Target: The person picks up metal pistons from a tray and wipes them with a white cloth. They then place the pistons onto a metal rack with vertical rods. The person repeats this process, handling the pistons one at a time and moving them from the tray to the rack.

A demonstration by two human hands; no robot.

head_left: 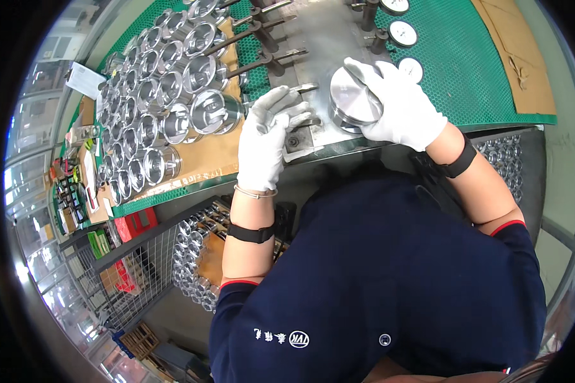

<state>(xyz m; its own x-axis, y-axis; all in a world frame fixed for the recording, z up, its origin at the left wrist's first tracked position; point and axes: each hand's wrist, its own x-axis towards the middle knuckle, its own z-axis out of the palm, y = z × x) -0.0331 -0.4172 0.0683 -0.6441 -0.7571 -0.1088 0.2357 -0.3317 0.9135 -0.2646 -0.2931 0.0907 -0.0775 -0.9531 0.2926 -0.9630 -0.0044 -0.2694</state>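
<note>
White gloves are worn on both hands here, and the hands are well apart. The piston is gripped by the right hand, wrapped round its right side, with the flat face showing. It's held at the near end of the metal plate, though whether any weight is taken by the plate can't be told. Nothing can be seen held in the left hand; its fingers are loosely curled, beside a metal prong.

For doing this bit well, imo: the piston is best gripped by its side so the face isn't rubbed, and best steadied with the left hand if it's to be turned. Knocks against the prong should be avoided, and the dials shouldn't be bumped by the right wrist.
</note>
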